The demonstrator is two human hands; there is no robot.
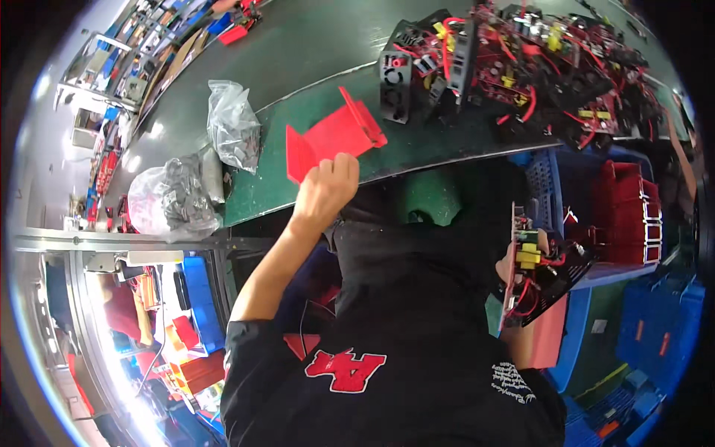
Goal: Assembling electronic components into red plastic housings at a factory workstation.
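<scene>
My left hand (328, 186) is closed at the near edge of a red U-shaped cover (331, 138), with its fingers curled over that edge. The cover rests on the green table, its two side walls standing up. On my right, beside my body, my right hand (505, 268) grips a circuit board assembly (527, 257) with yellow parts, red wires and a black slotted housing. The assembly hides most of that hand; only some fingers show around it.
A heap of circuit boards and black housings (536, 67) covers the table's far right. Clear plastic bags (234, 123) of parts lie at left. Red bins (625, 212) sit in a blue crate (547, 186) beside me. The green table's front edge (447, 156) runs before me.
</scene>
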